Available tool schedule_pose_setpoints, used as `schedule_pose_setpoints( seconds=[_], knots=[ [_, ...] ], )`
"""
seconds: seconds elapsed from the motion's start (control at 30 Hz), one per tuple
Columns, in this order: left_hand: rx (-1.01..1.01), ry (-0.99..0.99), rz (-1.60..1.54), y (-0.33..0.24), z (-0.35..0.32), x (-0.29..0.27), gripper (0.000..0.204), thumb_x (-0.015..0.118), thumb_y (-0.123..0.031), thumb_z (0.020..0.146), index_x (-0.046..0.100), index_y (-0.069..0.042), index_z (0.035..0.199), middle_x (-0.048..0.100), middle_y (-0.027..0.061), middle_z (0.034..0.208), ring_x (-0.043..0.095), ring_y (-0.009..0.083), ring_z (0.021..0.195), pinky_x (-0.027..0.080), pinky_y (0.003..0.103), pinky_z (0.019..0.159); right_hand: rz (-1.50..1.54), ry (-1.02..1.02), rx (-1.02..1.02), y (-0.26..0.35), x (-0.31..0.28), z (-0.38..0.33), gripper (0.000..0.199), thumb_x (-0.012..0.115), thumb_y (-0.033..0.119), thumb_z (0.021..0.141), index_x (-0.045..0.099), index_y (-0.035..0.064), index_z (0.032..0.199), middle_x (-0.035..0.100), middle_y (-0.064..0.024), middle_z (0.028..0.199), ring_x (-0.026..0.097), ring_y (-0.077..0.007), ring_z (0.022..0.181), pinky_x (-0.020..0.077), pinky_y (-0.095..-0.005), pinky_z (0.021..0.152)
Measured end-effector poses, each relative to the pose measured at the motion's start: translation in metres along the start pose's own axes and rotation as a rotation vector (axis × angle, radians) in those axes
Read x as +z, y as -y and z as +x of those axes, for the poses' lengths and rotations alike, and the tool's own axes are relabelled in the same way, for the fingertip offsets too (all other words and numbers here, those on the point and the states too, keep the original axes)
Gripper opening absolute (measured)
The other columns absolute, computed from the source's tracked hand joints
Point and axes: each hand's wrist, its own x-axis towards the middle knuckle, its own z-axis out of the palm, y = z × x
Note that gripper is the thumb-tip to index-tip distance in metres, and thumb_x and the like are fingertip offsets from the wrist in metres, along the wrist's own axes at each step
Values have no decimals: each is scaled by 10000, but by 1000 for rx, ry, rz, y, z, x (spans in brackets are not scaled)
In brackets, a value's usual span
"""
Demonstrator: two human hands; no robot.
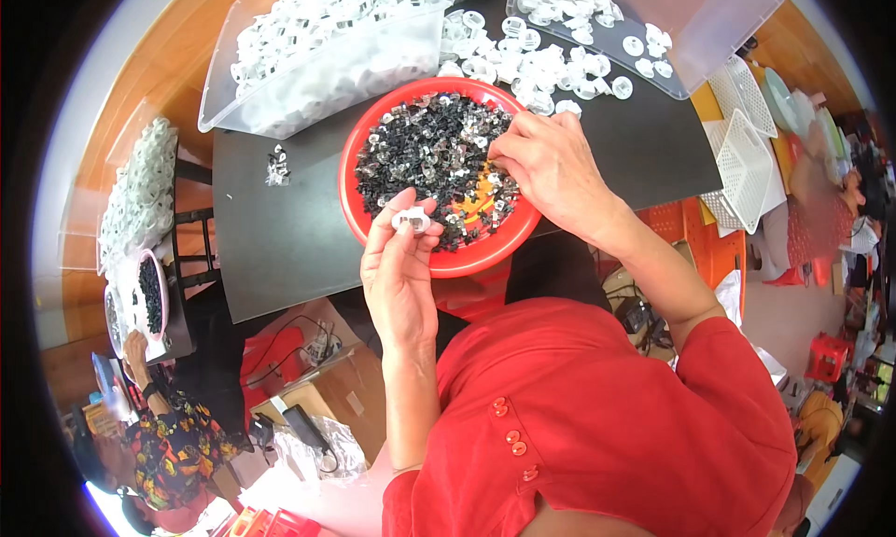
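A round red basin [350, 201] sits at the near edge of the dark table, filled with small black and clear plastic pieces [420, 150]. Between the fingertips of my left hand [399, 266] is a small white plastic part [411, 222], held up over the basin's near left rim. My right hand [555, 168] reaches into the right side of the basin, its fingers pinched together among the small pieces. Whatever those fingertips grip is hidden. An orange-yellow patch of the basin's bottom shows beside them.
A clear bin [327, 103] heaped with white parts stands at the back left. Loose white parts [532, 66] lie behind the basin, near a tipped clear bin [709, 24]. A few small pieces [278, 167] lie on the dark table [280, 238]. Another person [177, 434] sits at left.
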Motion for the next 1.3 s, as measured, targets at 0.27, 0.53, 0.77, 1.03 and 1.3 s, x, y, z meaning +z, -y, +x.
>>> schedule_pose_setpoints(
  seconds=[0.27,0.53,0.77,1.03,1.3],
  knots=[
    [3,1,13,1,1,-1,369,522,-66,946,485,52,1293,607,199,1159,623,167,931,506,288,886,-132,87,-84,-2,4,7,130,553,103,774,653,110,691,525,-32,750,562,-192,804,341,-376,763],
    [52,-26,216,2,-2,9,296,556,-123,956,571,44,1200,638,164,1090,626,139,862,500,265,842,-135,81,-138,-1,0,11,44,672,112,774,640,85,761,539,-24,762,545,-170,745,365,-346,739],
    [131,-12,362,6,-1,24,188,642,-167,925,656,-19,1040,658,38,947,577,80,796,467,232,759,22,-182,-364,40,-23,12,36,605,125,776,611,90,769,459,-7,710,506,-172,669,397,-346,723],
    [86,-9,259,2,-1,22,144,665,-121,897,643,-19,996,631,22,865,557,86,770,454,232,761,81,-283,-379,46,-15,7,41,607,135,788,618,96,776,479,7,715,520,-148,665,390,-342,713],
    [-35,-19,33,4,1,17,91,656,-85,888,648,-25,956,631,10,833,552,76,715,454,217,705,271,-212,-260,43,-20,9,50,679,139,778,638,128,803,561,21,755,528,-158,665,382,-342,736]
  ],
)
